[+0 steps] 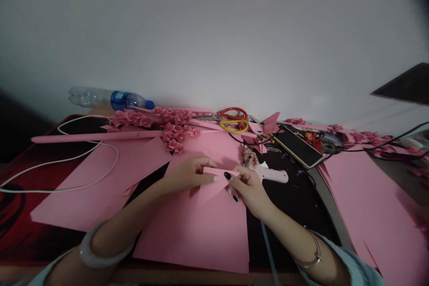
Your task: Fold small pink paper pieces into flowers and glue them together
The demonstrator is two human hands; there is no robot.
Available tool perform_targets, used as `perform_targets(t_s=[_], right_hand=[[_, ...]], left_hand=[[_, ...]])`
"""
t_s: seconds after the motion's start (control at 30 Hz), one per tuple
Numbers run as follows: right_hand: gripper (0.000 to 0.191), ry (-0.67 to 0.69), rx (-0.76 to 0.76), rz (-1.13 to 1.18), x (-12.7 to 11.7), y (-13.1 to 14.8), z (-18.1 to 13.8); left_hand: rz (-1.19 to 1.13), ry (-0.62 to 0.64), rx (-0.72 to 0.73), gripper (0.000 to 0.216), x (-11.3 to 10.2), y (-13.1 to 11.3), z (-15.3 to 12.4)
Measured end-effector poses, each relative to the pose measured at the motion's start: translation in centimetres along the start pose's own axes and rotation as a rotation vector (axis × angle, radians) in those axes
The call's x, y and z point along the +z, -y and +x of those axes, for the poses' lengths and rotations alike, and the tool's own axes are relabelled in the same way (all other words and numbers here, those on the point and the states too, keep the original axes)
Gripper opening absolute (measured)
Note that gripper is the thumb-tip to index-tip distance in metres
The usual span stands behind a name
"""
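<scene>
My left hand and my right hand meet over a small folded piece of pink paper at the middle of the table. Both hands pinch its upper edge, left fingers on the left side, right fingers with dark nails on the right end. The piece lies just above a large pink paper sheet. A white bangle sits on my left wrist and a thin bracelet on my right.
Several pink paper roses lie at the back with a rolled pink stick. Red and yellow scissors, a phone, a pink glue gun, a water bottle, a white cable and more pink sheets surround my hands.
</scene>
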State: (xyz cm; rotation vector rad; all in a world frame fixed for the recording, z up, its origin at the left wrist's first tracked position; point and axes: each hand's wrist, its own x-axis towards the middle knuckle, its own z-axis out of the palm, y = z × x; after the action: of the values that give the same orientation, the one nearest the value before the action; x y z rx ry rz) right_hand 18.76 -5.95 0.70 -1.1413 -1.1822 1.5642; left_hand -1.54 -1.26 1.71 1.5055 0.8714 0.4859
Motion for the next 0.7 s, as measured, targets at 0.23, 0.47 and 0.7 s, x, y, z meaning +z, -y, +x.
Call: perform_targets(t_s=[0.23,0.47,0.7], right_hand=[[0.042,-0.067,0.008,-0.093,0.6,0.3,-0.3],[0.042,-0.093,-0.001,-0.135,0.4,0.2,-0.4],[0.044,-0.104,-0.059,-0.185,0.6,0.1,-0.9]], left_hand=[[-0.011,-0.059,0.008,0.057,1.1,0.7,0.1],[-0.041,-0.065,-0.054,0.075,1.3,0.1,-0.3],[-0.007,-0.031,0.033,0.057,0.8,-0.2,-0.4]])
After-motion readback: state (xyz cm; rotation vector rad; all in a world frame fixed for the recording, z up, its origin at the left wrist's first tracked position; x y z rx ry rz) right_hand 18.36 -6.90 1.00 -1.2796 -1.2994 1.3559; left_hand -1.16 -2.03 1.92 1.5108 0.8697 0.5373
